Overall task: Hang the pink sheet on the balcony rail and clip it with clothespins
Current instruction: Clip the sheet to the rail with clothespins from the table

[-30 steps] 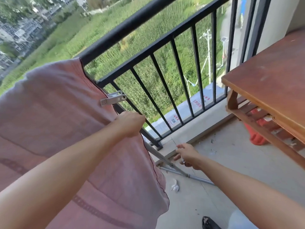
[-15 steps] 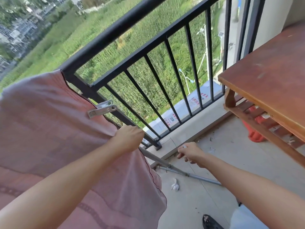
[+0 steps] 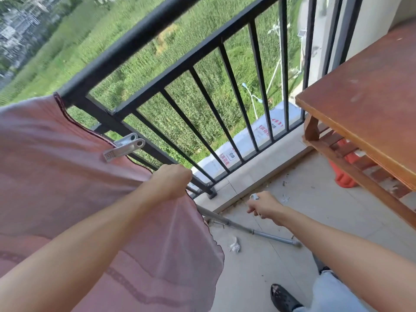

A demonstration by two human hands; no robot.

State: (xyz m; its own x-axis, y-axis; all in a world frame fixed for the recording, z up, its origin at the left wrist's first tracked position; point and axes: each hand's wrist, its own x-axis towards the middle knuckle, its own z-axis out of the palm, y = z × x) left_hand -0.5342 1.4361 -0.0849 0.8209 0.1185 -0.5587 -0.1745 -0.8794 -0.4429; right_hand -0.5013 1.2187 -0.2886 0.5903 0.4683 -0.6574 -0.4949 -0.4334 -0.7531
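Note:
The pink sheet (image 3: pixel 56 176) hangs over the black balcony rail (image 3: pixel 144 39) at the left and falls toward me. A grey clothespin (image 3: pixel 123 147) is clipped on the sheet's right edge, against a lower bar. My left hand (image 3: pixel 173 179) grips that same edge just below the clothespin. Lower and to the right, above the floor, my right hand (image 3: pixel 263 204) holds a small pale clothespin (image 3: pixel 254 196), of which only the tip shows above the fingers.
A brown wooden table (image 3: pixel 371 104) stands at the right, with an orange object (image 3: pixel 344 174) under it. A metal pole (image 3: pixel 247 228) and a scrap of white paper (image 3: pixel 234 245) lie on the tiled floor. My dark shoe (image 3: pixel 283 297) is at the bottom.
My right hand has risen a little from the floor with the small clothespin in it. My left hand keeps its grip on the sheet's edge. The view has shifted right.

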